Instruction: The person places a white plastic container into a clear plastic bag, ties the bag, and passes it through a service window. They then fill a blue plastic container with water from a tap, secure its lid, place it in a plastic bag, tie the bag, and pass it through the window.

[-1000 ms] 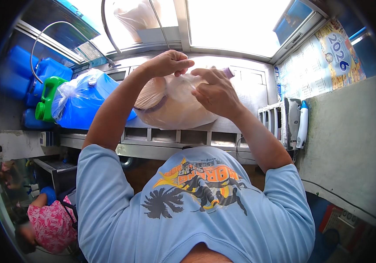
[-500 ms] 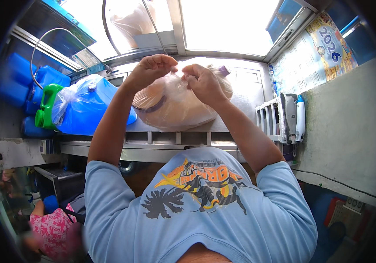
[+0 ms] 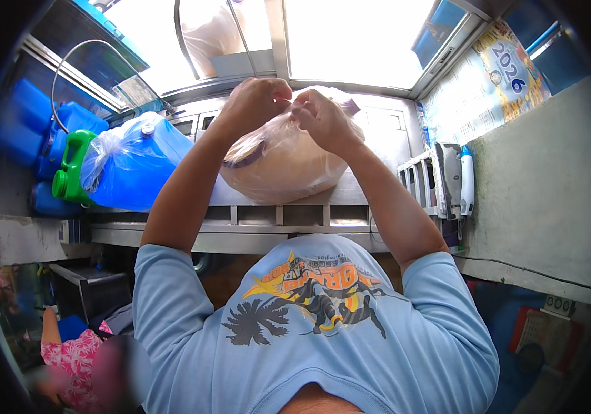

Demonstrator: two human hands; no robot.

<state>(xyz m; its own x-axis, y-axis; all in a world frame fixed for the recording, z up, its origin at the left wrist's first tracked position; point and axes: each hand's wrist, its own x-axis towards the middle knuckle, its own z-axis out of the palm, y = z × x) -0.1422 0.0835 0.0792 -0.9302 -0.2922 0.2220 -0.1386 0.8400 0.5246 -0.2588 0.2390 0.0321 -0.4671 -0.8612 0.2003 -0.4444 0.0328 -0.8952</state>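
Note:
A clear plastic bag [image 3: 285,172] with bulky tan contents sits on the metal counter in front of me. My left hand [image 3: 257,103] is closed, its fingers curled in a pinch at the gathered top of the bag. Close beside it, my right hand [image 3: 324,123] pinches the same gathered plastic between thumb and fingers. The fingertips of both hands nearly meet. What exactly lies inside the bag is blurred by the film. Behind my right hand a purplish twisted end [image 3: 351,107] shows beside more whitish plastic.
On the left stand a blue container wrapped in clear plastic [image 3: 137,165], a green jug [image 3: 73,162] and blue jugs [image 3: 78,127]. A white rack [image 3: 416,186] is at the right, by the wall. Behind me on the left is a person in a pink patterned top [image 3: 78,366].
My left hand has moved right, closer to my right hand, and the gap between them has narrowed. The view has shifted slightly. The person behind has moved a little.

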